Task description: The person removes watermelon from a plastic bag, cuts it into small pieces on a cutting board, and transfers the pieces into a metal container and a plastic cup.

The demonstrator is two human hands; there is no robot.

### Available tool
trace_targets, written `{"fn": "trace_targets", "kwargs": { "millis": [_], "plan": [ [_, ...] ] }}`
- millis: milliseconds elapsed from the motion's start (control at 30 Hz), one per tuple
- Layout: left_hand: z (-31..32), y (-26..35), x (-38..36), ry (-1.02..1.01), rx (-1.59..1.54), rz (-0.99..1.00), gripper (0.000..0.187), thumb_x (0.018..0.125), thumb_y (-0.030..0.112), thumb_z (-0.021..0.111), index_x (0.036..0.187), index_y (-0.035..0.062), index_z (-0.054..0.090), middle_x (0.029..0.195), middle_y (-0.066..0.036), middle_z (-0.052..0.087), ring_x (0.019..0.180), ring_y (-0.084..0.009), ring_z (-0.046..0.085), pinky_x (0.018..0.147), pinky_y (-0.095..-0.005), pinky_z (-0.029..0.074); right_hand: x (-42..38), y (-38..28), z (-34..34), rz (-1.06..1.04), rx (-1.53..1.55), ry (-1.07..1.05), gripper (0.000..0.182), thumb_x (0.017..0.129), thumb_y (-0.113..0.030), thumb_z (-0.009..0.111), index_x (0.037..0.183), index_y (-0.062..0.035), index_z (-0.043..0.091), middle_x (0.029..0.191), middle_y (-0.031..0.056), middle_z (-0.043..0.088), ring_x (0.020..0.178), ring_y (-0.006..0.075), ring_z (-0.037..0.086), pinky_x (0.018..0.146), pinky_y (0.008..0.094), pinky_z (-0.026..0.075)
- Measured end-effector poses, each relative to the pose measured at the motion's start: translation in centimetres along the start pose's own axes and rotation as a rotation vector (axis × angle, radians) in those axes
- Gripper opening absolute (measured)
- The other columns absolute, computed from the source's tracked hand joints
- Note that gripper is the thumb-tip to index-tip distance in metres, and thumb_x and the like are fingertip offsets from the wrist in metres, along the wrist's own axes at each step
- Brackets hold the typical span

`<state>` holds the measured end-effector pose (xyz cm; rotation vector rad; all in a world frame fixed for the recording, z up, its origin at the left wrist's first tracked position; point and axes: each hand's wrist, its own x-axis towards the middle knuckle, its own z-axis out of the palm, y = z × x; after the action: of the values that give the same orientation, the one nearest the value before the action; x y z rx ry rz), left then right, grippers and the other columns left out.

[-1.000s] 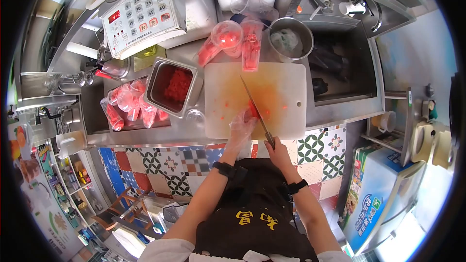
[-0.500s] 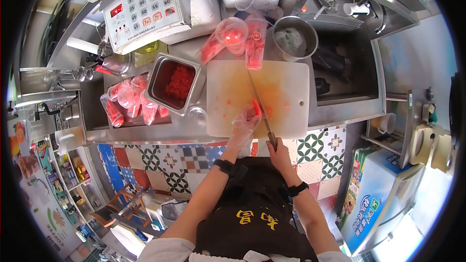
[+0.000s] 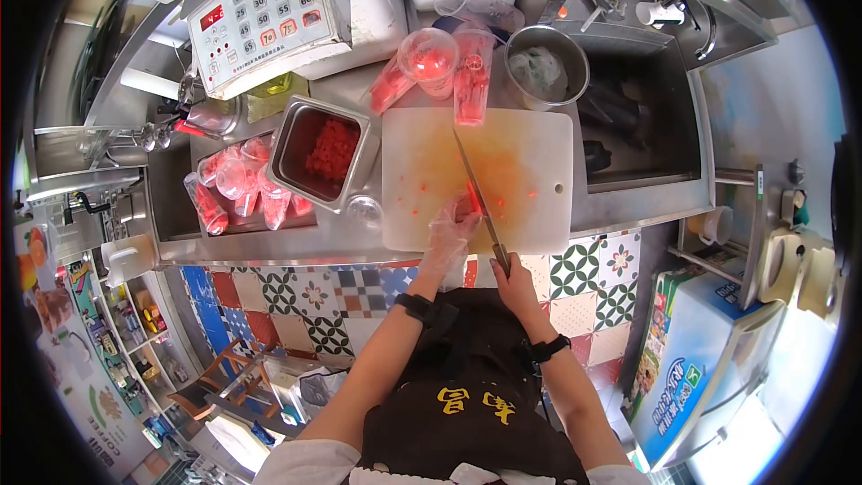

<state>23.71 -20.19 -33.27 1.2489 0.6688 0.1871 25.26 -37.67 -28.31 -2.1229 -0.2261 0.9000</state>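
My left hand (image 3: 452, 232), in a clear plastic glove, presses a strip of red fruit (image 3: 473, 199) against the white cutting board (image 3: 543, 139). The fingers are curled closely round it and hide part of it. In my bare right hand (image 3: 514, 280) is the handle of a long knife (image 3: 480, 193), its blade lying along the right side of the strip and its tip pointing to the far edge. Small red bits (image 3: 501, 203) are scattered over the orange-stained board. Left of the board, a square steel container (image 3: 361, 171) holds diced red fruit (image 3: 330, 151).
Clear cups with red contents (image 3: 429, 63) stand or lie behind the board, and several more (image 3: 235, 181) lie in a recess at left. A steel pot (image 3: 580, 81) holds a clear bag. Right of it is a sink (image 3: 642, 178). A keypad machine (image 3: 269, 22) stands back left.
The knife blade has shifted slightly left, its tip with it, and less of the red strip shows beside it. My left hand has barely moved.
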Motion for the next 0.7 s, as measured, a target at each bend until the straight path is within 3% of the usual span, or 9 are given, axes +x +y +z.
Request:
{"fn": "trace_targets", "kwargs": {
  "millis": [200,500,600,700],
  "plan": [
    [0.1,0.9,-0.1,0.021,0.089,-0.074,0.050,0.088,0.003,0.067,0.133,0.0023,0.045,0.104,-0.009,0.066,0.093,-0.0139,0.063,0.085,-0.0277,0.051,0.2,-0.4,0.5,-0.029,-0.033,0.041,0.030,0.095,-0.029,0.057,0.098,0.0007,0.050,0.075,0.0282,0.061,0.076,0.0483,0.061,0.063,0.0486,0.047],
    [-0.1,0.7,-0.1,0.060,0.124,0.063,0.048,0.086,-0.002,0.065,0.131,0.0025,0.048,0.100,-0.006,0.067,0.086,-0.0122,0.064,0.079,-0.0258,0.053,1.5,0.0,1.2,0.000,-0.134,0.031,0.031,0.095,-0.029,0.056,0.100,0.0002,0.049,0.075,0.0303,0.061,0.076,0.0499,0.060,0.063,0.0524,0.047],
    [0.1,3.0,-0.3,0.042,0.356,0.082,0.047,0.087,-0.003,0.063,0.131,0.0049,0.049,0.097,-0.005,0.067,0.083,-0.0117,0.063,0.076,-0.0240,0.052,1.5,0.0,1.3,0.014,-0.127,0.025,0.030,0.095,-0.029,0.056,0.100,-0.0003,0.049,0.076,0.0301,0.061,0.076,0.0499,0.060,0.062,0.0527,0.047],
    [0.2,3.1,-0.3,0.034,0.229,-0.062,0.046,0.087,-0.002,0.063,0.130,0.0038,0.049,0.096,-0.006,0.068,0.082,-0.0107,0.063,0.074,-0.0231,0.052,1.1,0.1,1.4,0.014,-0.122,0.048,0.029,0.095,-0.028,0.057,0.102,-0.0009,0.049,0.077,0.0295,0.062,0.077,0.0495,0.060,0.063,0.0523,0.047]
  ]
}}
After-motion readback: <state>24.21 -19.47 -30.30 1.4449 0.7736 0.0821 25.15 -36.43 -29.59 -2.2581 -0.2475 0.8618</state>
